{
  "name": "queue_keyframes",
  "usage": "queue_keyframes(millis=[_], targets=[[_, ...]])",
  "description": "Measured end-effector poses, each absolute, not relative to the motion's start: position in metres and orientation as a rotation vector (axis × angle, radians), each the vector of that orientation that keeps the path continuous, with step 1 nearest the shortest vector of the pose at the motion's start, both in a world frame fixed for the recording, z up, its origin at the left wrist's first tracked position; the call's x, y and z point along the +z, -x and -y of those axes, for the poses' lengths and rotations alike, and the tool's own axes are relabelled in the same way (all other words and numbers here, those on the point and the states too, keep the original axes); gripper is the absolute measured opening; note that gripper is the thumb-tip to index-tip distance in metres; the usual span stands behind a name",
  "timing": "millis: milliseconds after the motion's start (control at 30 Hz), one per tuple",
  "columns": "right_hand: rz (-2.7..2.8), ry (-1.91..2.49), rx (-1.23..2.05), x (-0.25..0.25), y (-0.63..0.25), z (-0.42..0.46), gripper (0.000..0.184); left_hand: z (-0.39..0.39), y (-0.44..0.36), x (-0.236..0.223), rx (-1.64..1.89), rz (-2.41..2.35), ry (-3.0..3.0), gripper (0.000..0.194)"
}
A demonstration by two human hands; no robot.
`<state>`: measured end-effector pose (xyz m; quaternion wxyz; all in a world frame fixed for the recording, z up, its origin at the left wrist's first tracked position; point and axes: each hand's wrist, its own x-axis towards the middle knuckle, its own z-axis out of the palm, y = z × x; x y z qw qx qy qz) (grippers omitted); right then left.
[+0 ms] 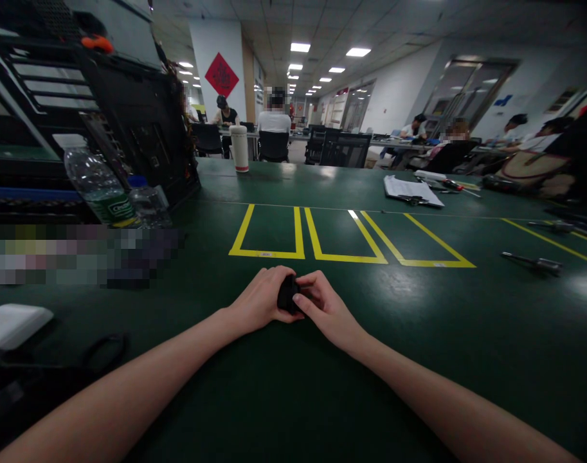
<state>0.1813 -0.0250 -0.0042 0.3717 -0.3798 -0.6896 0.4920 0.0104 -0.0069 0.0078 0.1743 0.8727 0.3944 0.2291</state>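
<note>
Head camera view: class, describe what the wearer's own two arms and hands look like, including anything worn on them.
The left hand and right hand are bare, with no gloves, rings or watch to be seen. The left forearm and right forearm are slim, narrowing towards the wrists. No sleeve, cable or marking shows on either; fine details are too small to tell.

Black object (287,296) partly hidden by left hand (259,297) and right hand (329,314), white case (16,326) left of it cut off; patch (71,254) between pixelated

On tabletop (409,386): bottles (98,186) left | cup (240,149) behind tape (267,255) | clipboard (413,191) right, farther back
</note>
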Motion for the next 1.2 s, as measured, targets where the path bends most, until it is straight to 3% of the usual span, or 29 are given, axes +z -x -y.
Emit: queue_keyframes(millis=[133,500,700,967,1200], targets=[[1.801,1.041,1.219,-0.0048,-0.1812,0.0237,0.024,0.0071,-0.0108,0.0071,0.651,-1.136,-2.478,0.054],[1.833,0.961,1.155,-0.0055,-0.1815,0.0254,0.015,0.0083,-0.0099,0.0085,0.646,-1.136,-2.477,0.053],[1.796,1.032,1.217,-0.0055,-0.1813,0.0239,0.024,0.0086,-0.0095,0.0073,0.635,-1.143,-2.460,0.055],[1.893,0.995,1.092,-0.0055,-0.1821,0.0269,0.021,0.0086,-0.0097,0.0081,0.615,-1.146,-2.478,0.052],[1.809,0.961,1.175,-0.0093,-0.1803,0.0241,0.017,0.0072,-0.0100,0.0053,0.639,-1.165,-2.484,0.056]])
